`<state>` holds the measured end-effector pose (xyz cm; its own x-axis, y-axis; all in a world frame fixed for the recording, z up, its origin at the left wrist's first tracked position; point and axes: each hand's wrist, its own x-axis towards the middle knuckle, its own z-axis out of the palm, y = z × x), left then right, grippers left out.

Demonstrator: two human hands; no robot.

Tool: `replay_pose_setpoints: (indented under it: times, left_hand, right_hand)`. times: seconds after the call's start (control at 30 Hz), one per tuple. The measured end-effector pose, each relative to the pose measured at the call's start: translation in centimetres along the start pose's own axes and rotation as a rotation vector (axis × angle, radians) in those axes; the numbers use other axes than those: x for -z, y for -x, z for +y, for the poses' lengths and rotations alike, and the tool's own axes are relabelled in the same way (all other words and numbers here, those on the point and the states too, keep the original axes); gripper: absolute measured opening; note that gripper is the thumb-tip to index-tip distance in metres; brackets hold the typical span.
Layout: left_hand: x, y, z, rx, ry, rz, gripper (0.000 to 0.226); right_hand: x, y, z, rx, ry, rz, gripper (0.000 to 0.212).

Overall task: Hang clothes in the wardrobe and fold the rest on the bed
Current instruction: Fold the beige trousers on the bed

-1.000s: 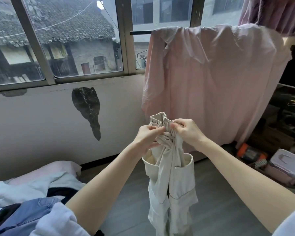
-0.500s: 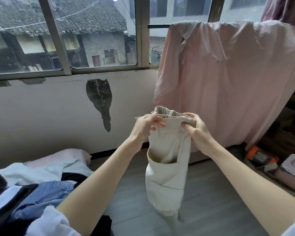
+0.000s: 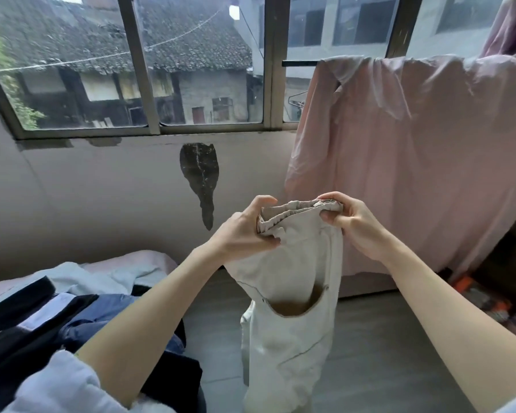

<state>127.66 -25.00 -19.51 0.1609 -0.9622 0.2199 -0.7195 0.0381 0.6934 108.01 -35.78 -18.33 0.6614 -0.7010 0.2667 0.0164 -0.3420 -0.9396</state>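
Cream trousers (image 3: pixel 292 293) hung in mid-air over the floor beside the bed (image 3: pixel 125 263), both hands clamped on the elastic waistband: left hand (image 3: pixel 245 234), right hand (image 3: pixel 352 225). Looked soft, floppy and light; waistband corners seemed the best grip.

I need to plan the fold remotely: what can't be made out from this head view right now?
- Legs of the cream trousers: cut off by the bottom edge.
- Left hand fingertips: tucked behind the waistband.
- Clothes pile on the bed: overlapped by the left forearm and cut by the left edge.
- Rail behind the pink sheet: mostly covered.
- Wardrobe: not in view.
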Motion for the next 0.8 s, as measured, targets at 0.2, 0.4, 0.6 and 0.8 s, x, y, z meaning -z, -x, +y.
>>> replay_pose_setpoints:
  times: [0.2, 0.4, 0.6, 0.8]
  left_hand:
    - [-3.9, 5.3, 6.1, 0.013, 0.071, 0.261, 0.043]
    - [-5.8, 10.7, 9.2, 0.103, 0.199, 0.459, 0.042]
    - [-2.4, 17.8, 9.7, 0.227, 0.227, 0.660, 0.037]
    - [3.6, 30.1, 8.4, 0.320, 0.259, 0.916, 0.046]
  right_hand:
    - [0.3, 3.3, 1.6, 0.093, -0.018, 0.235, 0.021]
    - [0.0, 8.2, 3.9, -0.108, -0.107, -0.063, 0.049]
    - [-7.8, 9.2, 0.6, 0.107, 0.007, -0.039, 0.015]
    - [-20.3, 11.3, -4.2, 0.298, -0.016, -0.281, 0.015]
